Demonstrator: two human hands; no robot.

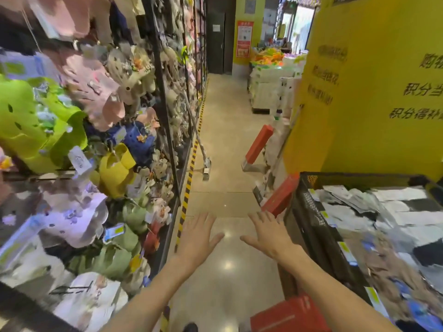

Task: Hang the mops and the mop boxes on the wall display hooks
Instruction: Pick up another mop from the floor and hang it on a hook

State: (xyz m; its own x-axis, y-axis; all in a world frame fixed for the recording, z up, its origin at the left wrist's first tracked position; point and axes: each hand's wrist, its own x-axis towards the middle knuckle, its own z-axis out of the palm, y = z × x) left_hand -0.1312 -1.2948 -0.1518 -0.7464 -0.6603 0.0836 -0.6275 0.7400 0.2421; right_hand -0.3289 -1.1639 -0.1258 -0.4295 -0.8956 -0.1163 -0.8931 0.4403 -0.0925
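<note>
Red cardboard sits nearest me: a mop box [291, 315] low in my view, just left of the black mesh basket [309, 212], which I take as my landmark. My left hand [199, 238] and right hand [271, 233] reach forward over the polished floor [227, 144] to the left of the basket, palms down, fingers straight and spread, holding nothing. The right hand is close to the basket's front corner; the left is further off, towards the striped floor tape [189, 178]. Inside the basket lie blurred packets in white, grey and blue. Just past my right fingertips a second red box [280, 195] leans against the basket's far left corner. Beyond the basket, a third red box [260, 143] stands tilted beside the yellow wall [371, 92]. Across the aisle from the basket, a mop [200, 140] leans with its head on the floor and its handle against the slipper rack [107, 116].
</note>
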